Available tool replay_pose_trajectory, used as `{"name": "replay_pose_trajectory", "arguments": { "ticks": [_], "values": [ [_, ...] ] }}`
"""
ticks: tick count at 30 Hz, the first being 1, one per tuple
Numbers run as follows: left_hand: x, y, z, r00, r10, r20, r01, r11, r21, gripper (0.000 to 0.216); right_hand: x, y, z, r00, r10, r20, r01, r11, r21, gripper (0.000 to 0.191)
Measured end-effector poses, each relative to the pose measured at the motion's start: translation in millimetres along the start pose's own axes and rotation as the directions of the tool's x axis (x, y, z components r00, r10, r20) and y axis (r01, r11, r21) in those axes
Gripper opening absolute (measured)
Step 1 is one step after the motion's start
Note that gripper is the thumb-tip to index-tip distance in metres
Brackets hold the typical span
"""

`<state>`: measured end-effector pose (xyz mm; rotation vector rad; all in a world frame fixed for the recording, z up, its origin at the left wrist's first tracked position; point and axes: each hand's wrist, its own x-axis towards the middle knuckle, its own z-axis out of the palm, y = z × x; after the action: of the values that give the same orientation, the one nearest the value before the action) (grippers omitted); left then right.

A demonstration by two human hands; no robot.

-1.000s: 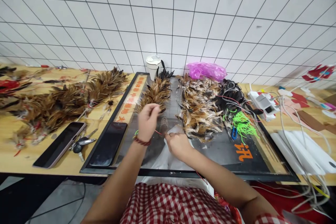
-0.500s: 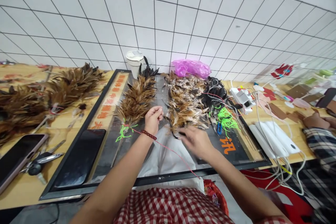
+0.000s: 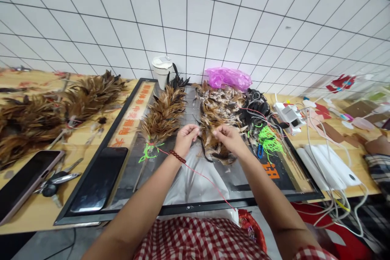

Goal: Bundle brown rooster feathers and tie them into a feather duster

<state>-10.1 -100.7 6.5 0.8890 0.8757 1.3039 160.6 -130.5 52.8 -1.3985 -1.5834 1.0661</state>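
Note:
My left hand [image 3: 186, 139] is pinched, thumb against fingertips, over the middle of the dark glass board; whatever it grips is too small to make out. Facing it, my right hand [image 3: 229, 140] pinches in front of the loose feather pile [image 3: 224, 109], and its fingertips hide what they hold. Left of my hands lies a brown feather duster [image 3: 164, 111], its lower end bound with bright green string [image 3: 148, 152] around a thin stick. A red string [image 3: 210, 180] runs from that binding, past my left wrist, to the board's near edge.
A white lidded cup [image 3: 162, 69] and a pink plastic bag [image 3: 228, 78] stand at the back. Black feathers and green strings [image 3: 270, 140] lie right of the pile. Phones [image 3: 100, 180], keys [image 3: 57, 180] and more feather dusters [image 3: 94, 93] lie left; white power banks [image 3: 326, 166] with cables, right.
My right hand has risen from the near edge of the feather pile and come closer to my left hand, its fingers now pinched. The view has shifted slightly.

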Motion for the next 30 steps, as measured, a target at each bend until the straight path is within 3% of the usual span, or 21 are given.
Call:
{"name": "replay_pose_trajectory", "arguments": {
  "ticks": [2,4,7,10,13,16,19,21,23,25,30],
  "values": [
    [-1,0,2,0.999,-0.015,0.041,0.014,1.0,0.018,0.024,6,5,3,0.997,0.079,0.002,-0.076,0.956,0.283,0.028],
    [-2,-1,3,0.995,-0.04,0.086,0.036,0.998,0.05,0.026,8,10,11,0.993,0.119,0.008,-0.112,0.907,0.406,0.03],
    [-3,-3,4,0.986,-0.079,0.147,0.059,0.989,0.136,0.03,9,16,22,0.991,0.126,-0.047,-0.094,0.899,0.428,0.029],
    [-2,-7,4,0.977,-0.098,0.187,0.049,0.966,0.253,0.026,12,19,27,0.998,0.046,-0.034,-0.029,0.919,0.392,0.024],
    [-1,-8,3,0.981,-0.086,0.174,0.033,0.957,0.288,0.021,15,20,21,0.997,-0.072,-0.025,0.076,0.969,0.236,0.019],
    [1,-8,2,0.996,-0.049,0.078,0.035,0.984,0.173,0.021,16,20,7,0.961,-0.263,-0.083,0.247,0.954,-0.169,0.012],
    [4,-8,2,0.999,-0.033,0.0,0.033,0.998,0.054,0.024,13,19,-4,0.891,-0.418,0.177,0.448,0.745,-0.494,0.017],
    [4,-8,2,0.999,-0.038,0.011,0.038,0.998,0.054,0.025,11,18,-4,0.857,-0.398,0.326,0.513,0.613,-0.6,0.022],
    [3,-7,2,0.998,-0.049,0.047,0.044,0.995,0.092,0.025,9,16,-1,0.848,-0.382,0.367,0.526,0.531,-0.664,0.019],
    [2,-7,2,0.995,-0.061,0.08,0.051,0.991,0.123,0.026,8,16,3,0.843,-0.415,0.341,0.528,0.523,-0.669,0.016],
    [1,-6,3,0.994,-0.071,0.077,0.062,0.991,0.119,0.028,9,19,8,0.87,-0.489,0.06,0.43,0.695,-0.576,0.021]
  ]
}}
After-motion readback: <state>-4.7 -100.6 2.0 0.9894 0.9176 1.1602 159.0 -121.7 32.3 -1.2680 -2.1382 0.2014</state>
